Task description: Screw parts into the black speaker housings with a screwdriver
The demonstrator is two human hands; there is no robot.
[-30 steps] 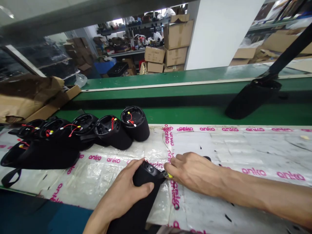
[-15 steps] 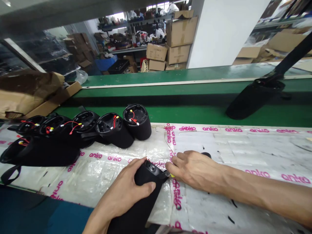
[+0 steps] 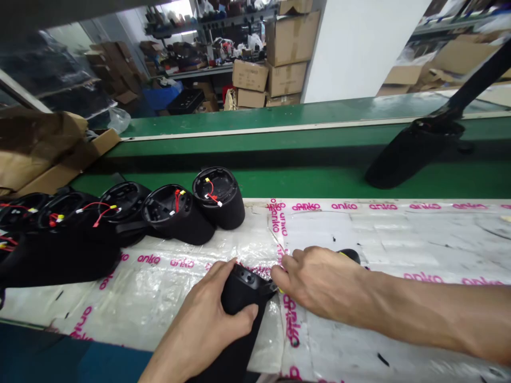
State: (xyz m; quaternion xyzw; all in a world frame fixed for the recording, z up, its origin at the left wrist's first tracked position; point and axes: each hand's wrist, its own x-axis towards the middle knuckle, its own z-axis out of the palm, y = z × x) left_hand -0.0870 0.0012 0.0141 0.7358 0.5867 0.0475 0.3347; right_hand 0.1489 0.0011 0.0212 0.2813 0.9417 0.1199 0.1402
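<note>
My left hand [image 3: 207,319] is wrapped round a black fabric-covered cylinder [image 3: 239,340], thumb on its near side and fingers at its far side. The cylinder leans toward the bottom edge, its end with small round holes facing up. My right hand [image 3: 319,282] is closed on a tool [image 3: 350,255] with a black and yellow handle, which sticks out behind the palm. The tool's front end lies against a black strap [image 3: 268,289] beside the cylinder's top; its tip is hard to make out.
Several open black cylinders [image 3: 219,199] with red wires stand at the left. A cardboard box [image 3: 59,165] lies behind them. Across the green surface [image 3: 303,178], another black cylinder [image 3: 407,154] leans at the right. Black scraps [image 3: 383,360] lie on the printed plastic sheet [image 3: 339,346].
The view has shifted slightly, moving the left cylinders further left. More of the tool's handle shows behind my right hand. Both hands keep their hold.
</note>
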